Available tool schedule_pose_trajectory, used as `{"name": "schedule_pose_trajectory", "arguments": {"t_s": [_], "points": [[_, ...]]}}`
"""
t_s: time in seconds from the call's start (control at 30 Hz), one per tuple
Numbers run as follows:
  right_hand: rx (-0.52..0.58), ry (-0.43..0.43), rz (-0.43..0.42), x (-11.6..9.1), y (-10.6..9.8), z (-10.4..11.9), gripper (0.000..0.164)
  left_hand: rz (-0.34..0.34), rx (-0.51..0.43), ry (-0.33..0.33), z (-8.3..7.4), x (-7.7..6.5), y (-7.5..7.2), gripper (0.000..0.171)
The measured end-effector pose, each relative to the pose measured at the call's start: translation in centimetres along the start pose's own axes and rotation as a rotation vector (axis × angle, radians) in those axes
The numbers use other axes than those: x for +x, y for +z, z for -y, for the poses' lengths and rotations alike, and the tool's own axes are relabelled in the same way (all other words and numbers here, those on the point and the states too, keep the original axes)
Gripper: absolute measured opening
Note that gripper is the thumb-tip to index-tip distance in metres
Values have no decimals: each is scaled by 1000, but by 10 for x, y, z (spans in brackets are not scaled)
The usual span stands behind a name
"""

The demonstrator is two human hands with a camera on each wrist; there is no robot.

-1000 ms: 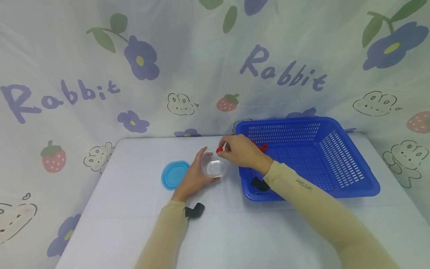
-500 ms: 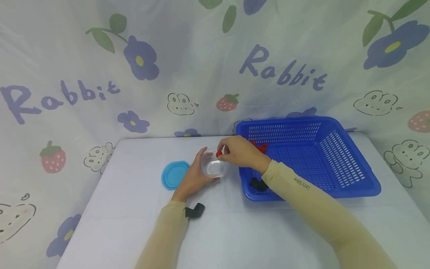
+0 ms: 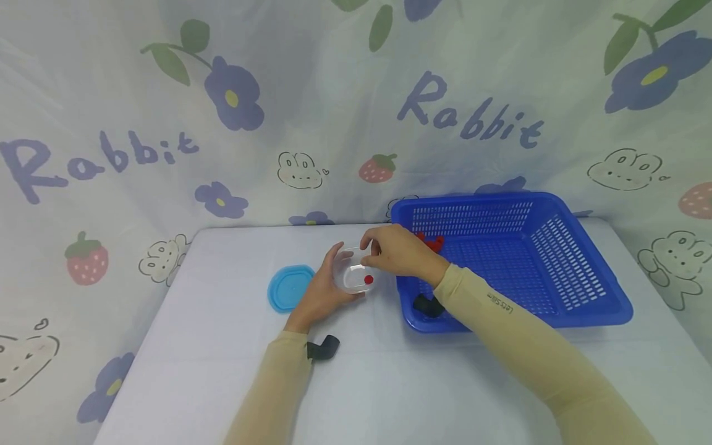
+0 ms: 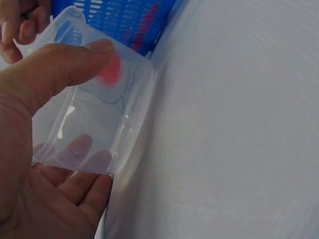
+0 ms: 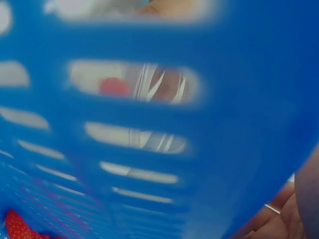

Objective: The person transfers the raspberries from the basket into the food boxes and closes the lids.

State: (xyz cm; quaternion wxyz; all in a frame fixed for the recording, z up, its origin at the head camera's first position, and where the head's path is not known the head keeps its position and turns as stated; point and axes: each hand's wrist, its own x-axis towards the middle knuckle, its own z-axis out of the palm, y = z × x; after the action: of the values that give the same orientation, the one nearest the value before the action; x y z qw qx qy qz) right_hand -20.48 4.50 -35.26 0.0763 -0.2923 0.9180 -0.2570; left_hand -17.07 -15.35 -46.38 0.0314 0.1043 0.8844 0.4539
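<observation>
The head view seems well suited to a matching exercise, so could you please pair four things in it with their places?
1. round red piece
2. light blue lid
3. clear container
4. other red pieces

a. held in the left hand
b. in the blue basket
c. on the white tabletop, to the left of the clear container
d. inside the clear container

Pairs: 1-d; 2-c; 3-a; 4-b

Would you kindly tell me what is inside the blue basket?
Red pieces show in the blue basket, toward its far left. The right hand and sleeve cover part of the left side, hiding anything beneath.
</observation>
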Motion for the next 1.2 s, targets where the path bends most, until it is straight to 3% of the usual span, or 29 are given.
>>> {"name": "schedule_pose_trajectory", "arguments": {"t_s": [0.47, 0.73, 1.2], "points": [[58, -10, -68, 0, -4, -1, 23, 4, -6, 0, -2, 0, -3, 108], [90, 38, -141, -2, -11, -5, 24, 10, -6, -23, -3, -1, -2, 106], [45, 53, -197, -6, -22, -15, 23, -3, -10, -17, 0, 0, -1, 106]]}}
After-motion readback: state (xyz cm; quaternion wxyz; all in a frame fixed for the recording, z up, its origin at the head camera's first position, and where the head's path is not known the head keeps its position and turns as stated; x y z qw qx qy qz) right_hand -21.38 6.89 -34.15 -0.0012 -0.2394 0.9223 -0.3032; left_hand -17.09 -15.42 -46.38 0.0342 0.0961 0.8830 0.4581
